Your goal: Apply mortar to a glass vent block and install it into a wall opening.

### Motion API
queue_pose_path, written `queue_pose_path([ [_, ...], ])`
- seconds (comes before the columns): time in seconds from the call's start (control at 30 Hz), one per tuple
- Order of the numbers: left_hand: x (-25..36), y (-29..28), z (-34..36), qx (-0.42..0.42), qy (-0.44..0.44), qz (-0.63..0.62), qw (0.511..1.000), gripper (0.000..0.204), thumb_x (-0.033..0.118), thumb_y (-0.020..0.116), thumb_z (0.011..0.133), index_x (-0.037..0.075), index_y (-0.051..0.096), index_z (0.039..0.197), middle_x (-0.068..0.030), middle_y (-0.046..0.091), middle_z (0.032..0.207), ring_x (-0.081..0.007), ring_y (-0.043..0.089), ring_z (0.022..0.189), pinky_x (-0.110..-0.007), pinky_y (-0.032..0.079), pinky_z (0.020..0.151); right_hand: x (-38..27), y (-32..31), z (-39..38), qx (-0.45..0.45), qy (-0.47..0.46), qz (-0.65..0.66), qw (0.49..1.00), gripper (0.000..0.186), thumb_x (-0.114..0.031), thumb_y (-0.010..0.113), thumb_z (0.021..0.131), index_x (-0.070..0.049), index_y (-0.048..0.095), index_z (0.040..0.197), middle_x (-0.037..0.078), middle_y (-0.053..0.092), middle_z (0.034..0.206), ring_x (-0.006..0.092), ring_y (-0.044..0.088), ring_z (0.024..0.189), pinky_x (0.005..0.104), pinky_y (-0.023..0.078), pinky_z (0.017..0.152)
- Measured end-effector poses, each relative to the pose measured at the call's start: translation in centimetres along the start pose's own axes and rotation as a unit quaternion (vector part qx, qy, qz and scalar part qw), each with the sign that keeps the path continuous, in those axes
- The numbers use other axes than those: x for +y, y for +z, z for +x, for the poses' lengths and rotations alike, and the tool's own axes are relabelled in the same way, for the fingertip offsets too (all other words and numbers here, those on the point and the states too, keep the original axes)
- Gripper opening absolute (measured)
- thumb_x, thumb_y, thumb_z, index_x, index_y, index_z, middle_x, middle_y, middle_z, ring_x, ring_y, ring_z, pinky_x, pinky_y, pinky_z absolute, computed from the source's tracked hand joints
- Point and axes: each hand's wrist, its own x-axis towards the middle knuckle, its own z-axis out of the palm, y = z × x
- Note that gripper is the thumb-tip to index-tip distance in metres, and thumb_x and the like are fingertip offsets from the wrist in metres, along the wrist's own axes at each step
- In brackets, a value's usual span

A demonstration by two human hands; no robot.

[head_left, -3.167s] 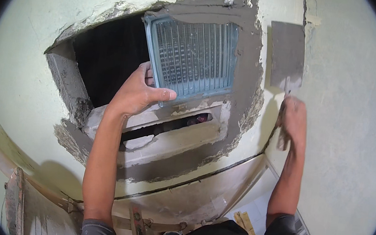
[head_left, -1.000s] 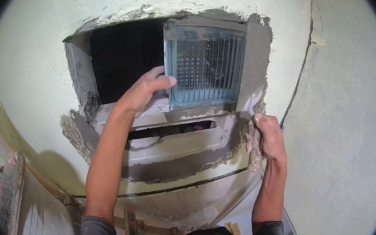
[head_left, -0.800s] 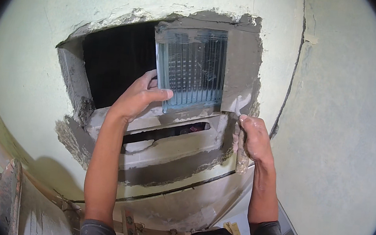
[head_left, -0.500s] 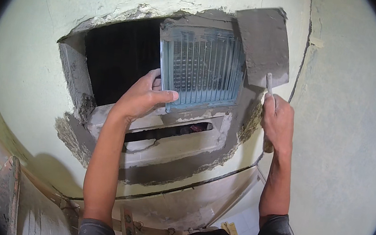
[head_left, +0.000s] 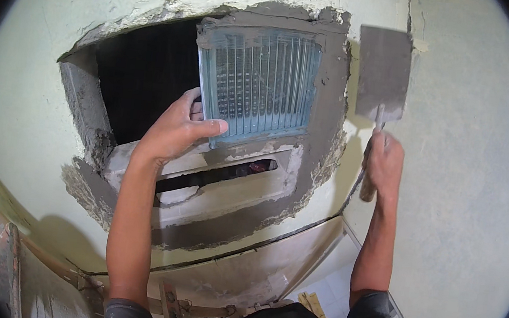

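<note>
A ribbed glass block (head_left: 259,88) stands in the right part of a rough wall opening, with grey mortar (head_left: 330,95) along its top and right side. My left hand (head_left: 177,125) grips its lower left corner, thumb on the front face and fingers round the left edge. In my right hand (head_left: 384,163) is the wooden handle of a trowel (head_left: 384,73). Its broad rectangular blade points up, smeared grey, held apart from the mortar at the right of the opening.
Left of the block the opening (head_left: 145,79) is dark. Below lies a pale concrete piece (head_left: 233,185) with a long slot, mortar under it. A crack (head_left: 353,191) runs down the wall corner. Lower left stands a worn, stained board (head_left: 46,286); a yellow object (head_left: 313,307) lies below.
The trowel has moved right, away from the mortar beside the block, and its blade is now more upright. My left hand keeps its hold on the block. The whole view has shifted slightly.
</note>
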Motion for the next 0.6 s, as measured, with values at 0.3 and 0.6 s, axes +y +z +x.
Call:
queue_pose_path([
  [0.3, 0.3, 0.3, -0.1, -0.005, 0.005, 0.01, 1.0, 0.087, 0.015, 0.078, 0.078, -0.011, 0.027, 0.143, -0.0205, 0.059, 0.123, -0.0219, 0.06, 0.112, -0.033, 0.046, 0.097, 2.3, 2.9, -3.0, -0.028, -0.103, -0.126, 0.986, 0.032, -0.02, 0.052, 0.093, 0.005, 0.057, 0.075, 0.03, 0.055, 0.065, 0.0474, 0.057, 0.06, 0.0487, 0.044, 0.056],
  [0.6, 0.0, 0.2, 0.2, -0.001, 0.009, 0.026, 1.0, 0.083, 0.016, 0.078, 0.078, -0.01, 0.031, 0.141, -0.0192, 0.059, 0.123, -0.0209, 0.059, 0.112, -0.032, 0.045, 0.098, 0.3, 1.8, 3.2, 0.066, -0.024, -0.077, 0.995, 0.04, -0.024, 0.046, 0.095, 0.007, 0.055, 0.07, 0.026, 0.055, 0.06, 0.04, 0.055, 0.051, 0.0451, 0.044, 0.054],
])
